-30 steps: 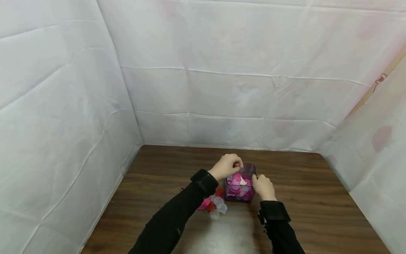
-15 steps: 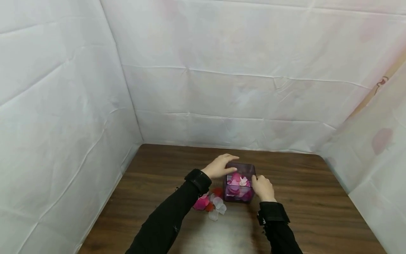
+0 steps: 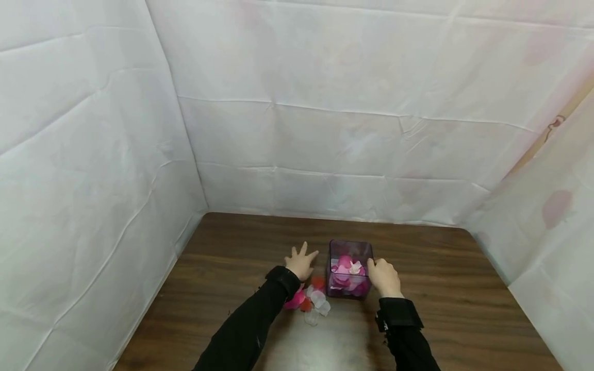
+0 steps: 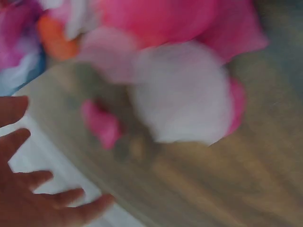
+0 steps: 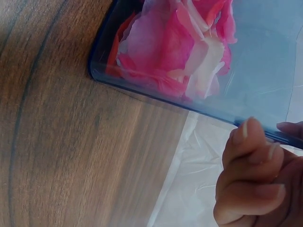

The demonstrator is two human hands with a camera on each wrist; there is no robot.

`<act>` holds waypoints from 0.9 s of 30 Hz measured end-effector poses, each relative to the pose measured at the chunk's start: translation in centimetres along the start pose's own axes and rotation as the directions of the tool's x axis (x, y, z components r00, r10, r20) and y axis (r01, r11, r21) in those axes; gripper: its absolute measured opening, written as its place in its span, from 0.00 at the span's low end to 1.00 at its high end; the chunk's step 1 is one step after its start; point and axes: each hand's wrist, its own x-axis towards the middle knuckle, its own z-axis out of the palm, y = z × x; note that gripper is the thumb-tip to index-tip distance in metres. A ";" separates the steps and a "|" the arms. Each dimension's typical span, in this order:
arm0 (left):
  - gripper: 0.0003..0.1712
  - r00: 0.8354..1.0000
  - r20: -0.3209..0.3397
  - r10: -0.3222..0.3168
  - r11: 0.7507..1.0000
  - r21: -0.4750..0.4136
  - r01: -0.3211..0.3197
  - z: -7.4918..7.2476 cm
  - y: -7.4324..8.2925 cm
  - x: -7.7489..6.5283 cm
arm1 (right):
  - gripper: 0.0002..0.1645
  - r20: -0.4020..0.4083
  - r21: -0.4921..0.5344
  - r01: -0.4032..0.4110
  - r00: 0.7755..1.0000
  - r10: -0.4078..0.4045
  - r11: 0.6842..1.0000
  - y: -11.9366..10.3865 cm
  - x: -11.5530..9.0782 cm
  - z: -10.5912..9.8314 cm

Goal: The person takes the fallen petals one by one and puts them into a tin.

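A see-through purple box [image 3: 351,249] stands on the table with pink and white petals [image 3: 345,269] inside. At its right wall my right hand [image 3: 385,278] pinches the rim; the right wrist view shows curled fingers [image 5: 251,189] outside and the thumb tip on the other side. My left hand [image 3: 299,263], left of the box, has its fingers spread and holds nothing. Just below it lies a loose pile of pink, red and whitish petals [image 3: 317,298]. The left wrist view is blurred, with a large whitish petal [image 4: 182,92] and a small pink one [image 4: 102,125] near the spread fingers.
Brown wood-grain table [image 3: 464,309] carries everything. White cloth walls [image 3: 325,129] rise behind it and at the left and right sides. The left forearm's black sleeve [image 3: 246,327] passes beside the petal pile.
My left hand has moved from above the box leftward and down toward the loose petals, its bent fingers now spread. My right hand stays at the box's rim.
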 end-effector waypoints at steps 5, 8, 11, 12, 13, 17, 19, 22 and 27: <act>0.29 1.000 -0.003 -0.029 0.999 0.039 0.029 2.0 -0.9 -1.0 | 0.30 0.005 0.009 0.006 1.000 -0.006 1.000 -0.1 -0.1 0.2; 0.18 0.989 -0.125 0.082 0.993 0.097 -0.070 2.8 -1.4 -1.0 | 0.30 -0.005 0.012 0.003 1.000 -0.003 1.000 -0.1 0.0 0.1; 0.08 0.964 -0.201 0.173 0.981 0.123 -0.150 3.0 -1.7 -0.7 | 0.30 -0.012 0.019 0.002 1.000 -0.002 1.000 -0.2 0.0 -0.1; 0.08 0.959 -0.210 0.189 0.979 0.116 -0.167 3.0 -1.7 -0.6 | 0.30 -0.010 0.019 0.004 1.000 -0.004 1.000 -0.2 0.0 -0.1; 0.10 0.957 -0.212 0.198 0.979 0.094 -0.182 3.0 -1.8 -0.6 | 0.30 -0.008 0.021 0.006 1.000 -0.006 1.000 -0.2 0.0 -0.1; 0.11 0.956 -0.212 0.202 0.974 -0.062 -0.219 1.9 -1.5 -0.5 | 0.30 -0.007 0.019 0.007 1.000 -0.007 1.000 -0.2 -0.1 -0.2; 0.10 0.952 -0.240 0.190 0.958 -0.165 -0.233 0.6 -1.0 -0.4 | 0.29 -0.009 0.018 0.007 1.000 -0.007 1.000 -0.1 -0.1 -0.1; 0.08 0.927 -0.318 0.197 0.926 -0.250 -0.283 -1.8 0.5 -0.1 | 0.29 -0.012 0.015 0.010 1.000 -0.009 1.000 0.0 -0.1 -0.1; 0.06 0.897 -0.356 0.261 0.904 -0.238 -0.357 -5.2 4.0 0.1 | 0.29 -0.011 0.016 0.006 1.000 -0.006 1.000 0.0 -0.1 -0.1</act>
